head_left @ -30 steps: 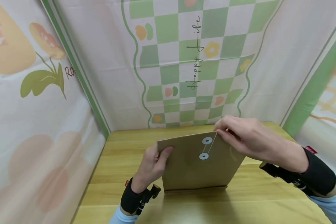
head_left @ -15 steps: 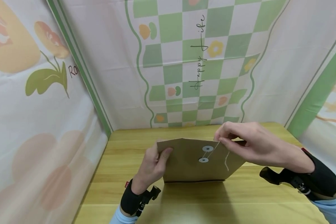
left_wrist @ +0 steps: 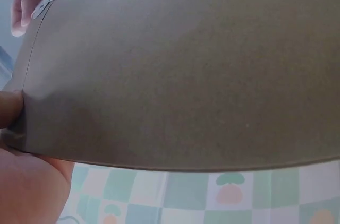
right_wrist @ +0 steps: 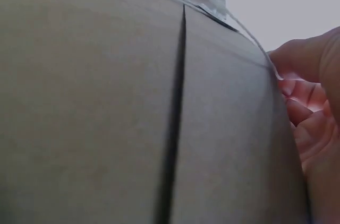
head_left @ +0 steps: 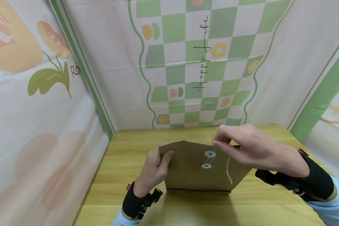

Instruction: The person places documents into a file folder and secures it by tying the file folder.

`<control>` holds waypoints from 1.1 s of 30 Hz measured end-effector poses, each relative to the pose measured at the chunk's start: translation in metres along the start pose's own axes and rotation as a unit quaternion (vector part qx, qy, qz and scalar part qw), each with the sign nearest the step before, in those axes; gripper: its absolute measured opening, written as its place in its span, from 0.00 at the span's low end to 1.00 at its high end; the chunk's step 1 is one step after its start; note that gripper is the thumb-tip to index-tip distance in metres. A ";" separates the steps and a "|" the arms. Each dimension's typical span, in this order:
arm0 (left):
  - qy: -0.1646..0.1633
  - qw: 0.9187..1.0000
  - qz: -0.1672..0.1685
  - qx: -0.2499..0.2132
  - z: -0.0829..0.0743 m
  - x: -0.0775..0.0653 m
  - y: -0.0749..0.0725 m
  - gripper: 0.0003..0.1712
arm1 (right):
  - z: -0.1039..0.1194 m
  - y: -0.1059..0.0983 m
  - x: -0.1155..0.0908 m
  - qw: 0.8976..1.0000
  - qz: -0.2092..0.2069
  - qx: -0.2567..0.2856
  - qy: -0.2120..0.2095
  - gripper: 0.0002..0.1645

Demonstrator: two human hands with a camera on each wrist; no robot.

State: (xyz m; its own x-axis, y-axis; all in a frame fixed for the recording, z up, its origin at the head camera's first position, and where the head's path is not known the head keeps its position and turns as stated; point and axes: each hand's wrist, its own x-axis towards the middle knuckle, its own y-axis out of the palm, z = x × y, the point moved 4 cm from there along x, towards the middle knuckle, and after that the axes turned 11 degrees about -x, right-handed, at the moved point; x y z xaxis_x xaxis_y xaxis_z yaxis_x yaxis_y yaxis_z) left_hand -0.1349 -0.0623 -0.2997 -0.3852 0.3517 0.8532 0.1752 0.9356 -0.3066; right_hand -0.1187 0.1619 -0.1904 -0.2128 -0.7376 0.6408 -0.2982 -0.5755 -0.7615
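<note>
A brown kraft paper envelope point(head_left: 186, 172) stands tilted on the table, its bottom edge toward me. Two white round discs, an upper one point(head_left: 210, 154) by the top edge and a lower one point(head_left: 206, 166), are linked by a white string point(head_left: 229, 171) wound between them; its loose end dangles over the envelope's right part. My left hand point(head_left: 155, 168) grips the upper left corner, thumb point(left_wrist: 9, 108) on the front. With thumb and fingertips, my right hand point(head_left: 251, 149) pinches the string just above the upper disc; the right wrist view shows it running taut to those fingers.
The wooden table point(head_left: 124, 157) extends around the envelope. A patterned cloth point(head_left: 175, 62) hangs behind its far edge, with more printed cloth point(head_left: 53, 141) along the left side. Each wrist wears a black strap with a small camera.
My right hand has shifted slightly left and down with the string toward the upper disc. The string's loose end has come into view. The envelope leans back more, with the left hand still holding its corner.
</note>
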 end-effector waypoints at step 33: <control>-0.012 0.989 -0.080 0.122 -0.008 -0.003 0.010 0.10 | 0.028 0.095 -0.004 0.950 -0.130 -0.237 0.157 0.17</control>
State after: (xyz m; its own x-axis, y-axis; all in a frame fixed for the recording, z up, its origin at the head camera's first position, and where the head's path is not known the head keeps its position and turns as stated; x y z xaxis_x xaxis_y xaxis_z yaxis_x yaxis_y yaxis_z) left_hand -0.1245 -0.0541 -0.3018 -0.4118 0.1956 0.8900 -0.1126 0.9583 -0.2627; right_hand -0.1201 0.1003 -0.2684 -0.3193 -0.4078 0.8555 -0.7479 -0.4459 -0.4917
